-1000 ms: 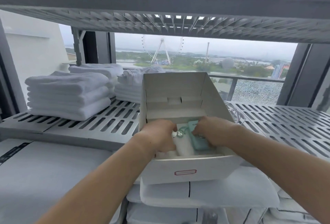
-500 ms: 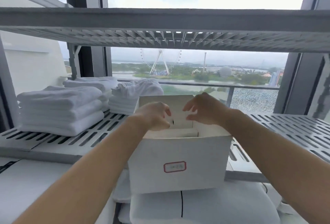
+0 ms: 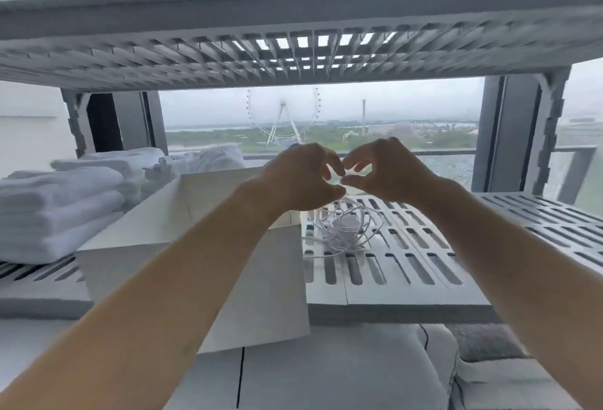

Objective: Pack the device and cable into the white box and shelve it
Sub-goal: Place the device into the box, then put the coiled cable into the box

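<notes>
Head cam view, only one angle here. Both bare arms reach forward over the slatted grey plastic shelf (image 3: 408, 266). The left hand (image 3: 300, 181) and right hand (image 3: 388, 174) are up in the air right next to each other, fingertips nearly meeting, above the back edge of the open white cardboard box (image 3: 202, 246). Both grips look released: fingers curled loosely, nothing visibly pinched in either one, though the frame is a bit motion-blurred so the fingertips are soft.

The box sits at the front edge of the shelf, left of centre, with its front wall hanging down past the shelf lip. The left forearm covers most of the opening, so I can't tell what's inside it. The loosely coiled white cable (image 3: 346, 230) is lying on the shelf just beside the box, on its right, below the hands and not touched by either.

On the left end of the shelf there are stacks of folded white towels (image 3: 55, 210). Another slatted shelf (image 3: 293, 50) runs overhead, and through the window behind is a Ferris wheel (image 3: 283, 119).
</notes>
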Demonstrator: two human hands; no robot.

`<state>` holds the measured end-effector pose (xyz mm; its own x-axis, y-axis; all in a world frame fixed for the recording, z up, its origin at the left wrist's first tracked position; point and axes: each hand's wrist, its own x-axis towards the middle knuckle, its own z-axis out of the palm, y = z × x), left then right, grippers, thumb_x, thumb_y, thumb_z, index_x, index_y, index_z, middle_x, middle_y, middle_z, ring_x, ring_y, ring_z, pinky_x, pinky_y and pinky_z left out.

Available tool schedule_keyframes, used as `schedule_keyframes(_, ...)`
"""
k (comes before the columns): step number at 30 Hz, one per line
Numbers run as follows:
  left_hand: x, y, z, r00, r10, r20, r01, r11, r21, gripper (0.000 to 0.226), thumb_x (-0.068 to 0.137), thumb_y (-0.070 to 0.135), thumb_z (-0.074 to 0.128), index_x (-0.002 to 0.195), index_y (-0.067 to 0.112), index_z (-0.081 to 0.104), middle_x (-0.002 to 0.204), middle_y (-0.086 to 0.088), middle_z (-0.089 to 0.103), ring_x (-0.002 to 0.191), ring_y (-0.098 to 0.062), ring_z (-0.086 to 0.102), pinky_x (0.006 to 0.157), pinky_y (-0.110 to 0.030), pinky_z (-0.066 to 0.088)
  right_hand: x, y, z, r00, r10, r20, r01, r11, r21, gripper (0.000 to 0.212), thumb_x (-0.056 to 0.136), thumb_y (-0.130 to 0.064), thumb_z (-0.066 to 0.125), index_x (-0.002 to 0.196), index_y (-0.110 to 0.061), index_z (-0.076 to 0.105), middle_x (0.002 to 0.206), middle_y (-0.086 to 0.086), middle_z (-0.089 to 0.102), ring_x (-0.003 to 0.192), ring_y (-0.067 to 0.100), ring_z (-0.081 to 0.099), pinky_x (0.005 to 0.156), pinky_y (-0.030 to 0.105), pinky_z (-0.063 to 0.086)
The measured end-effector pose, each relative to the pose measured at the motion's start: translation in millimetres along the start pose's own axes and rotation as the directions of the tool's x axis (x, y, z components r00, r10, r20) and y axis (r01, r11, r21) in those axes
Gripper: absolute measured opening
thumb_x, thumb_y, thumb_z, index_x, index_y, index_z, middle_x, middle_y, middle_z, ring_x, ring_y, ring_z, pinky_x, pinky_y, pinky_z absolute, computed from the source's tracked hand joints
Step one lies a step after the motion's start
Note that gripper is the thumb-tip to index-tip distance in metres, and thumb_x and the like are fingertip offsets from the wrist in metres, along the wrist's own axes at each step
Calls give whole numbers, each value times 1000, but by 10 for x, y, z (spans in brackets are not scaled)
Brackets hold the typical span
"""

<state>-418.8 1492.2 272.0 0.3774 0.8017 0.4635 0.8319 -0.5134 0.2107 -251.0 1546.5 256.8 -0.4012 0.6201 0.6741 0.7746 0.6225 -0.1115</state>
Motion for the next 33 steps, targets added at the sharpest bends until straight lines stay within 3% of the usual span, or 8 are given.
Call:
schedule_keyframes(7,422,467,611,981,-165,-97,180,971,160,29,81,34,62,109,32,60,112,5,64,104,-17,58,93,-37,47,16,950,138,991,-50,123,40,996,75,29,72,-27,78,98,-18,70,98,-2,73,84,10,66,74,22,52)
schedule_keyframes(13,662,449,1235,928,-365,-74,372,906,200,31,80,31,59,110,34,59,116,5,63,108,-18,55,93,-34,45,-45,1482,472,966,-138,220,96,977,193,32,71,-25,79,100,-18,71,100,-1,73,79,4,63,70,15,46)
schedule_keyframes(17,746,293,1499,883,-461,-85,468,856,219,38,79,36,63,116,31,56,121,3,60,109,-19,55,90,-33,44,-18,1655,682,942,-203,268,123,949,289,37,71,-28,78,105,-19,68,107,0,70,91,10,61,81,25,50)
schedule_keyframes(22,836,13,1760,846,-532,-19,522,821,231,81,69,46,70,139,28,32,143,-1,35,129,-23,36,103,-39,38,51,1720,915,878,-355,320,235,904,357,69,62,-38,83,123,-19,57,127,3,57,116,17,52,101,27,36)
schedule_keyframes(25,858,-139,1896,774,-628,78,587,759,282,103,63,47,72,145,32,12,153,0,14,138,-29,21,109,-47,32,104,1697,1100,825,-403,396,254,891,376,83,62,-40,82,135,-24,44,143,3,41,131,17,35,109,29,24)
schedule_keyframes(28,864,-273,1925,748,-656,100,641,754,143,99,61,46,74,142,39,18,145,-5,34,126,-25,41,102,-39,41,164,1712,1284,795,-352,494,176,913,367,87,67,-35,79,141,-30,33,152,1,23,140,18,20,114,33,18)
schedule_keyframes(31,856,-327,1905,777,-624,82,600,773,205,91,63,48,76,140,39,27,135,-4,49,118,-23,49,95,-31,41,132,1752,1441,771,-303,560,131,936,326,96,64,-30,78,142,-36,22,153,-3,16,141,20,11,116,44,18)
schedule_keyframes(33,855,-328,1908,804,-594,28,572,786,233,83,66,43,76,137,36,34,129,-4,55,114,-23,52,92,-29,42,97,1769,1501,785,-298,544,108,929,353,101,62,-28,80,143,-33,21,151,-3,22,138,21,18,115,44,23)
